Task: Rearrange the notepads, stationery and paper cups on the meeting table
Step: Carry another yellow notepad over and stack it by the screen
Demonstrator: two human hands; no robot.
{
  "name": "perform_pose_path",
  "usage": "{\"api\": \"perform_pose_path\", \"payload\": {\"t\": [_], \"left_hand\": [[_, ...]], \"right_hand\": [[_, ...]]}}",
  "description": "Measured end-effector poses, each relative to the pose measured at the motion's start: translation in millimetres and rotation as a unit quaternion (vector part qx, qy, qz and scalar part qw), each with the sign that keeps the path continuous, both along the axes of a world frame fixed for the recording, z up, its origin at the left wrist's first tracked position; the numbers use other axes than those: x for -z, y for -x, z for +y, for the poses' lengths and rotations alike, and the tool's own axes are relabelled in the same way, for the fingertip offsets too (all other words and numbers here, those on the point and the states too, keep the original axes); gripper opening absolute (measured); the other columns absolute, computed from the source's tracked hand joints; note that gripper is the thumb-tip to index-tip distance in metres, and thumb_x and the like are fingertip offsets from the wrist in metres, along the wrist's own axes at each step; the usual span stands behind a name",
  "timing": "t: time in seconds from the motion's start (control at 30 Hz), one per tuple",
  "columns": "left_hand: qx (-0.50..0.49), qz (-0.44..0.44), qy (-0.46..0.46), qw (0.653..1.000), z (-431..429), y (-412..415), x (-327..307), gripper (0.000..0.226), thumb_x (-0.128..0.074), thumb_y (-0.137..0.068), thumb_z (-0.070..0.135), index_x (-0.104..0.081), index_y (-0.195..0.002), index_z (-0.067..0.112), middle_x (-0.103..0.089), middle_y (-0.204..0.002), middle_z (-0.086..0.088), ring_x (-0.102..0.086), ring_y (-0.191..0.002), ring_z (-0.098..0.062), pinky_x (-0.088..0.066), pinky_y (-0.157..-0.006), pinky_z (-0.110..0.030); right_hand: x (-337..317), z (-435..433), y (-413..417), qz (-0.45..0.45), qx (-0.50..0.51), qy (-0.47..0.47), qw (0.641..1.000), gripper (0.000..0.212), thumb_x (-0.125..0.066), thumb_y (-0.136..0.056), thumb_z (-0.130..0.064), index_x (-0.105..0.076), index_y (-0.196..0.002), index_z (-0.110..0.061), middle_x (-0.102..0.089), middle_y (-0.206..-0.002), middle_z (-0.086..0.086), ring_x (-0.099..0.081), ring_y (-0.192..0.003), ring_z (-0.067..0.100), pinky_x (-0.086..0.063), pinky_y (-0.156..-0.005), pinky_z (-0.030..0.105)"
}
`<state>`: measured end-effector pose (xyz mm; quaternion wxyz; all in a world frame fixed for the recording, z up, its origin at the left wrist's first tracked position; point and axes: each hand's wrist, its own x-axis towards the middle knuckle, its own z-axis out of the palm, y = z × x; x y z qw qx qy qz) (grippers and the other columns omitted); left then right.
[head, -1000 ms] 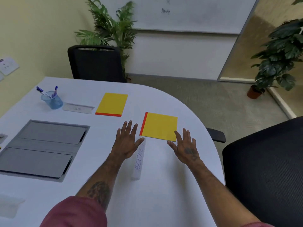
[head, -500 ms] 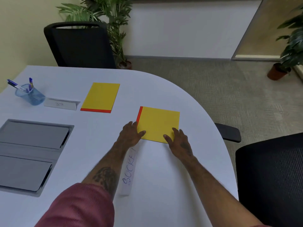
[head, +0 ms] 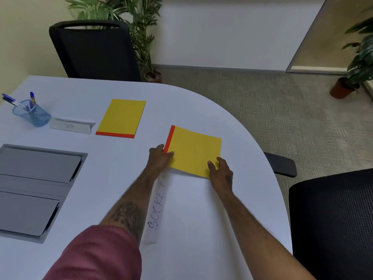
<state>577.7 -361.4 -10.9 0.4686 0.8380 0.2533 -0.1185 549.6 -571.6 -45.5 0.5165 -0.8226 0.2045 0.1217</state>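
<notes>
Yellow notepad (head: 194, 150) with red spine, centre of frame, near the white table's (head: 201, 219) curved edge. Left hand (head: 159, 158) pinches its lower-left corner; right hand (head: 221, 171) grips its lower-right corner. Second notepad (head: 122, 118) lies flat, upper left.

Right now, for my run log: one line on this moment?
left hand: gripping near notepad corner | right hand: gripping its front edge | far notepad: untouched
</notes>
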Motion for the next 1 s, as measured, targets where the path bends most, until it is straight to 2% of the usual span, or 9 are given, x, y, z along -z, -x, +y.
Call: {"api": "perform_pose_path", "payload": {"t": [0.1, 0.17, 0.27, 0.43, 0.57, 0.7, 0.8, 0.9, 1.0], "left_hand": [[-0.036, -0.053, 0.100, 0.993, 2, 4, -13, 0.041, -0.060, -0.092, 0.007, -0.057, -0.133, 0.011, -0.061, -0.124, -0.005, -0.060, -0.107, -0.021, -0.051, -0.092, -0.035], [-0.063, -0.059, 0.176, 0.981, -2, 8, -26, 0.036, -0.054, -0.095, 0.003, -0.058, -0.129, 0.013, -0.064, -0.118, -0.004, -0.062, -0.107, -0.022, -0.054, -0.092, -0.041], [-0.088, -0.062, 0.231, 0.967, -4, 16, -49, 0.028, -0.049, -0.098, 0.006, -0.057, -0.121, 0.019, -0.065, -0.115, -0.005, -0.064, -0.100, -0.022, -0.057, -0.078, -0.038], [-0.079, -0.108, 0.244, 0.961, 18, 41, -89, 0.027, -0.052, -0.098, 0.010, -0.060, -0.122, 0.019, -0.067, -0.116, -0.005, -0.065, -0.103, -0.022, -0.058, -0.082, -0.039], [-0.058, -0.139, 0.252, 0.956, 50, 73, -126, 0.023, -0.056, -0.098, 0.015, -0.064, -0.119, 0.017, -0.070, -0.108, -0.004, -0.066, -0.088, -0.016, -0.056, -0.073, -0.031], [-0.054, -0.167, 0.253, 0.951, 90, 119, -169, 0.022, -0.061, -0.095, 0.018, -0.067, -0.117, 0.015, -0.071, -0.099, -0.002, -0.066, -0.083, -0.014, -0.056, -0.069, -0.029], [-0.063, -0.182, 0.255, 0.947, 123, 160, -196, 0.020, -0.064, -0.093, 0.017, -0.067, -0.112, 0.013, -0.070, -0.094, -0.002, -0.066, -0.077, -0.012, -0.055, -0.064, -0.028], [-0.101, -0.203, 0.244, 0.943, 159, 206, -214, 0.018, -0.067, -0.091, 0.019, -0.066, -0.109, 0.015, -0.068, -0.089, -0.005, -0.064, -0.066, -0.011, -0.053, -0.057, -0.025], [-0.137, -0.225, 0.225, 0.938, 187, 253, -226, 0.013, -0.067, -0.092, 0.022, -0.066, -0.104, 0.017, -0.069, -0.086, -0.006, -0.063, -0.059, -0.009, -0.051, -0.053, -0.023]], "right_hand": [[-6, -2, 2, 0.002, 0.007, -0.027, 1.000, 0.049, -0.052, -0.098, -0.038, -0.044, -0.142, -0.018, -0.045, -0.145, 0.008, -0.043, -0.131, 0.025, -0.034, -0.098, 0.028], [-12, -1, 6, 0.006, 0.013, -0.049, 0.999, 0.048, -0.053, -0.098, -0.038, -0.044, -0.142, -0.022, -0.044, -0.146, 0.006, -0.042, -0.131, 0.024, -0.035, -0.099, 0.030], [-27, 2, 14, 0.005, 0.011, -0.070, 0.997, 0.048, -0.055, -0.097, -0.039, -0.045, -0.141, -0.025, -0.045, -0.146, 0.006, -0.044, -0.131, 0.023, -0.040, -0.104, 0.037], [-67, 9, 27, -0.040, -0.015, -0.054, 0.998, 0.055, -0.054, -0.096, -0.044, -0.042, -0.144, -0.021, -0.045, -0.147, 0.008, -0.045, -0.132, 0.024, -0.037, -0.102, 0.034], [-115, 24, 35, -0.108, -0.024, -0.041, 0.993, 0.056, -0.057, -0.094, -0.046, -0.044, -0.143, -0.021, -0.049, -0.144, 0.007, -0.047, -0.130, 0.025, -0.039, -0.104, 0.036], [-160, 56, 58, -0.148, -0.050, -0.064, 0.986, 0.060, -0.059, -0.091, -0.052, -0.044, -0.143, -0.025, -0.046, -0.147, 0.003, -0.044, -0.132, 0.023, -0.039, -0.108, 0.040], [-185, 88, 88, -0.135, -0.091, -0.090, 0.983, 0.057, -0.057, -0.091, -0.054, -0.049, -0.140, -0.025, -0.055, -0.137, 0.000, -0.050, -0.125, 0.020, -0.041, -0.101, 0.034], [-199, 120, 124, -0.094, -0.144, -0.142, 0.975, 0.041, -0.058, -0.093, -0.049, -0.063, -0.124, -0.023, -0.060, -0.131, -0.002, -0.056, -0.119, 0.018, -0.046, -0.098, 0.038], [-214, 150, 160, -0.043, -0.212, -0.204, 0.955, 0.034, -0.058, -0.095, -0.041, -0.065, -0.121, -0.020, -0.067, -0.121, 0.000, -0.063, -0.108, 0.018, -0.051, -0.080, 0.033]]}}
